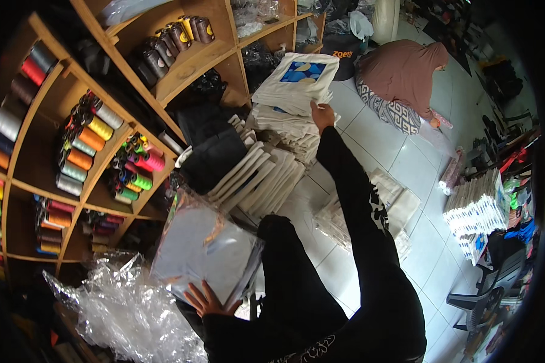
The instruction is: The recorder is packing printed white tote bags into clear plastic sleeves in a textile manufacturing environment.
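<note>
My left hand [204, 300] lies with fingers spread on the near edge of a flat stack of clear plastic sleeves [203, 242], beside my knee. Stretched far forward, my right hand [323, 116] has its fingers closed at the right edge of a cream cloth bag [300, 75] with a blue and yellow printed panel. That bag tops a tall pile of folded cream cloth bags [284, 130]. More folded cream bags [263, 181] lean in a row nearer me, next to black folded cloth [215, 157].
Wooden shelves [181, 78] with thread spools [82, 157] stand at left. Crumpled clear plastic [127, 308] lies at lower left. Bundled cloth [399, 206] sits on the tiled floor [430, 242], right of my arm. Another person [399, 78] crouches beyond; stacked printed bags [478, 206] are at right.
</note>
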The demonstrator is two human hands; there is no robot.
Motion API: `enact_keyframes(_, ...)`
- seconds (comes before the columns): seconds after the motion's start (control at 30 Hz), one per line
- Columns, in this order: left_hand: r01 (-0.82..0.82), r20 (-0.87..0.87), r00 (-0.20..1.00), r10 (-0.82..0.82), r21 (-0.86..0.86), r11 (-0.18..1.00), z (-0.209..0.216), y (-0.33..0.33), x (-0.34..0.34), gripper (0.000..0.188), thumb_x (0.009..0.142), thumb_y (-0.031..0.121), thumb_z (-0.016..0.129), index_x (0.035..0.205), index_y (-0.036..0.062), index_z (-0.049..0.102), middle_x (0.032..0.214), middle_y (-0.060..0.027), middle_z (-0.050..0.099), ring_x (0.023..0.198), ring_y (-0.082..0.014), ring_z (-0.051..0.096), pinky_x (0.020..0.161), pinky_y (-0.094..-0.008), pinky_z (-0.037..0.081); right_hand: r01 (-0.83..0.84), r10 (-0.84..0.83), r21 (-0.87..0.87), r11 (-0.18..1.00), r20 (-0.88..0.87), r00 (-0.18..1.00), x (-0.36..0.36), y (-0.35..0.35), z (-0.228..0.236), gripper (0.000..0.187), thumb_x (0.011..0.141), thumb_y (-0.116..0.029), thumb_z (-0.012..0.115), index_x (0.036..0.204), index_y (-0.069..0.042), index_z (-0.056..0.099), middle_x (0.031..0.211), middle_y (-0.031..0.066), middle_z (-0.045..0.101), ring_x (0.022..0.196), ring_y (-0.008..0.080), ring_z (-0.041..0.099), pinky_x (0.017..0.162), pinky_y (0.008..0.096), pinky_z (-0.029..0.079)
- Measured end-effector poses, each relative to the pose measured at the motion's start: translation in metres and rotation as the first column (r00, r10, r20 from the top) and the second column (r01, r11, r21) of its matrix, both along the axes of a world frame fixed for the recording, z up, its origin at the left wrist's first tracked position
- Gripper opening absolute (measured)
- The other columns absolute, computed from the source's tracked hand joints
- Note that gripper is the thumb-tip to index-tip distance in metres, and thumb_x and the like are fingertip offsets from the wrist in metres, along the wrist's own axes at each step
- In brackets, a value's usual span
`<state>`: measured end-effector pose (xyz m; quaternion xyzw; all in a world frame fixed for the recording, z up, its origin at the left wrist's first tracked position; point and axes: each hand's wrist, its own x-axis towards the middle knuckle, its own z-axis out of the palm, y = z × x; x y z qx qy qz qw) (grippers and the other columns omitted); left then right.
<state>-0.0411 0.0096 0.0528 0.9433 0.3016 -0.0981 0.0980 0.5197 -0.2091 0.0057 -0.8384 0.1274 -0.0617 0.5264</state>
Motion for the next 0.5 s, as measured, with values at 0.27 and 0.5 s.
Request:
enact_keyframes(0.27, 0.056, 0.004, 0.998, -0.055, -0.023, 0.998, -0.016, 0.009, 0.005, 0.116, 0.051, 0.056, 0.070, 0.139, 0.0092, 0.011, 0.141, -0.0276, 0.000, 0.129, -0.0476, -0.005, 0.100, -0.0592, 0.010, 0.193, -0.170, 0.263, 0.945, -0.107, 0.980, 0.124, -0.020, -0.032, 0.066, 0.065, -0.044, 0.071, 0.101, 0.009, 0.056, 0.101, 0.0199, 0.059, 0.093, 0.0292, 0.058, 0.077, 0.0347, 0.046)
enact_keyframes(0.5, 0.015, -0.119, 0.993, -0.025, -0.084, 0.996, -0.009, 0.020, 0.016, 0.120, 0.049, 0.063, 0.068, 0.138, 0.0080, 0.010, 0.139, -0.0308, -0.005, 0.125, -0.0528, -0.007, 0.095, -0.0661, 0.009, 0.241, -0.236, 0.031, 0.970, -0.123, 0.964, 0.151, -0.021, -0.056, 0.053, 0.060, -0.031, 0.076, 0.091, 0.009, 0.061, 0.087, 0.0144, 0.064, 0.077, 0.0197, 0.062, 0.068, 0.0291, 0.048)
